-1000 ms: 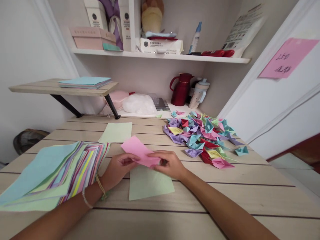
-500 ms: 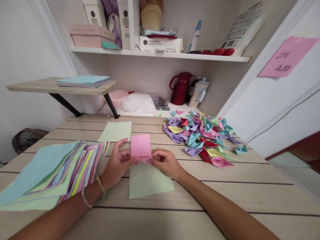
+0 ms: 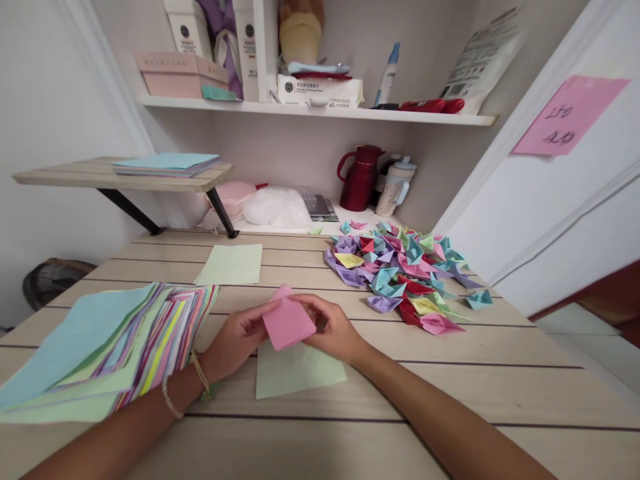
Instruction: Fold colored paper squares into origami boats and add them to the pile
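Observation:
A folded pink paper (image 3: 289,323) is held tilted between both hands, above a light green sheet (image 3: 300,373) that lies on the wooden table. My left hand (image 3: 240,337) pinches its left edge, thumb and fingers closed on it. On the other side my right hand (image 3: 333,327) grips the upper right edge, its lower fingers partly behind the paper. Another pale green sheet (image 3: 230,264) lies farther back, beyond my left hand.
A fanned stack of coloured paper (image 3: 75,340) covers the table's left side. Many small folded paper boats (image 3: 415,267) are heaped at the back right. Behind them stand a red jug (image 3: 361,179) and a bottle (image 3: 395,188). A raised shelf (image 3: 65,175) overhangs the back left.
The pink paper has been turned and brought nearer; it now shows a tilted square face instead of an upright panel with a folded lower edge. Both hands have shifted their hold along its edges.

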Tool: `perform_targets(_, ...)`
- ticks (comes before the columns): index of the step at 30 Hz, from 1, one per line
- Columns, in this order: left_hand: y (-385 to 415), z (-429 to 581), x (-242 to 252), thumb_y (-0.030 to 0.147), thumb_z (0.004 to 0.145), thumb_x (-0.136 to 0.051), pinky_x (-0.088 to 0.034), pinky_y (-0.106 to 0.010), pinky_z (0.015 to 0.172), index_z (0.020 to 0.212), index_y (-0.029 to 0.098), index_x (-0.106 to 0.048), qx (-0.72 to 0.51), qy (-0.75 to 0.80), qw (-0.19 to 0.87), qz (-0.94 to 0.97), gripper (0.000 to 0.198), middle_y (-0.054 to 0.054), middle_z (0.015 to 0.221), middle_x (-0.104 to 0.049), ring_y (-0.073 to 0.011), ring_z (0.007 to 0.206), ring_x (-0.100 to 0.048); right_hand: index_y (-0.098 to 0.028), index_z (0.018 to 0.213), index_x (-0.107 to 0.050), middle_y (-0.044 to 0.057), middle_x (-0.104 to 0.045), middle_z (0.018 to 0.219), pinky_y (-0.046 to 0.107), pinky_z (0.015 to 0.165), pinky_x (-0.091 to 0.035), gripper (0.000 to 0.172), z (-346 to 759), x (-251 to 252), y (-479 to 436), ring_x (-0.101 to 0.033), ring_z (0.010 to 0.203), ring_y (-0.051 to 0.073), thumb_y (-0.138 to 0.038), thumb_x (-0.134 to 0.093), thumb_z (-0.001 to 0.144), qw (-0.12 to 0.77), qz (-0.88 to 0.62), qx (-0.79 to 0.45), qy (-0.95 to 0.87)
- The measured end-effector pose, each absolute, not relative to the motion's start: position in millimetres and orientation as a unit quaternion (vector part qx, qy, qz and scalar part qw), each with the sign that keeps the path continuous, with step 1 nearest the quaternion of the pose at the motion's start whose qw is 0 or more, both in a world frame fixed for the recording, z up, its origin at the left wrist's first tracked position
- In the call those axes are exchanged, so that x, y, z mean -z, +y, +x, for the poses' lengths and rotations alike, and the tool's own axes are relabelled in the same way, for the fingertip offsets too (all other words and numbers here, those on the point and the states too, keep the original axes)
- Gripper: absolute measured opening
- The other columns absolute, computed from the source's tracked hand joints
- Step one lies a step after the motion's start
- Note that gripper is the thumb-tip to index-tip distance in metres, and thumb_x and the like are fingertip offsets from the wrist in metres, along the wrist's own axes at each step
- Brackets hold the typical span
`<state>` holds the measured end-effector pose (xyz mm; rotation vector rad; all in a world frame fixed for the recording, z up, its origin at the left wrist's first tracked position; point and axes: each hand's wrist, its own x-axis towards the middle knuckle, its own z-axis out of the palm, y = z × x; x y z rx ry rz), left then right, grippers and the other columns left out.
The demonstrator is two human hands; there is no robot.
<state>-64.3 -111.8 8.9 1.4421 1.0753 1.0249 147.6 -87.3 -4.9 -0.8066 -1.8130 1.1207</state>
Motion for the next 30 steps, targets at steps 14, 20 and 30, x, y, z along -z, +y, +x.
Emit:
perform_targets(14, -111.1, -62.7, -8.4, 0.023, 0.074, -0.070, -0.048, -0.035, 0.091, 0.122, 0.022, -0.054, -0.439, 0.400, 0.530, 0.606, 0.051, -0.012, 0.120, -0.061, -0.0233, 0.108, -0.059, -0.019, 0.067, -0.066, 0.006, -0.068, 0.086, 0.025, 0.057, -0.042, 0.024, 146.6, 1.6, -86.9, -0.060, 0.073, 0.016, -0.041, -0.068, 0.076, 0.471, -0.332, -0.498, -0.648)
perform_targets(20, -114.3, -64.5, -6.8, 0.026, 0.077, -0.068, -0.045, -0.034, 0.090, 0.126, 0.023, -0.051, -0.391, 0.413, 0.494, 0.658, 0.052, -0.009, 0.113, -0.060, -0.0210, 0.102, -0.057, -0.016, 0.065, -0.061, 0.000, -0.058, 0.062, 0.023, 0.051, -0.035, 0.032, 148.3, 2.9, -86.7, -0.047, 0.055, 0.010, -0.046, -0.068, 0.075, 0.425, -0.346, -0.563, -0.618)
perform_targets(30, -117.4, -64.1, -7.7, 0.033, 0.079, -0.065, -0.045, -0.027, 0.070, 0.129, 0.023, -0.042, -0.354, 0.453, 0.403, 0.712, 0.056, -0.002, 0.089, -0.051, -0.0145, 0.077, -0.051, -0.016, 0.070, -0.062, 0.001, -0.060, 0.061, 0.022, 0.052, -0.034, 0.034, 149.8, 0.2, -87.1, -0.049, 0.056, 0.011, -0.049, -0.066, 0.077, 0.419, -0.330, -0.576, -0.619)
